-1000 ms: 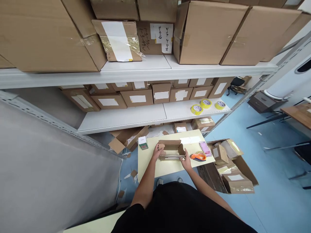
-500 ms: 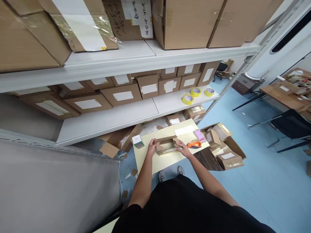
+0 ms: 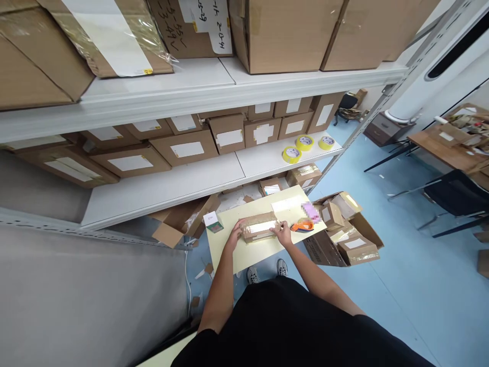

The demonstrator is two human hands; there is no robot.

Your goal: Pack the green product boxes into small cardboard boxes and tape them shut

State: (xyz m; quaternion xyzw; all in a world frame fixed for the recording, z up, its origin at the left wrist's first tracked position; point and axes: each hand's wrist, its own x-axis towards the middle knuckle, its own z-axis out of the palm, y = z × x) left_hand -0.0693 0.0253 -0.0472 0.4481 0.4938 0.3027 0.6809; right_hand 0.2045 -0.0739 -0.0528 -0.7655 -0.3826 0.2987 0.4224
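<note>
A small cardboard box [image 3: 258,227] with a white label and clear tape lies closed on a pale yellow table [image 3: 260,252]. My left hand [image 3: 236,233] grips its left end with curled fingers. My right hand [image 3: 283,233] presses on its right end, fingers bent over the edge. An orange tape dispenser [image 3: 303,226] lies just right of my right hand. A small white and green carton [image 3: 213,221] stands at the table's left corner. A white sheet [image 3: 287,205] and a blurred pink item [image 3: 310,211] lie at the table's far side.
Grey shelving [image 3: 183,178] holds many labelled cardboard boxes; three yellow tape rolls [image 3: 304,147] sit on the lower shelf. An open carton of small boxes [image 3: 346,234] stands on the blue floor at right. Torn cardboard [image 3: 179,221] lies under the shelf. A desk and chair are far right.
The box's flaps stood open a second ago; now they are folded down and the box lies closed under both hands. The camera has tilted down and to the right.
</note>
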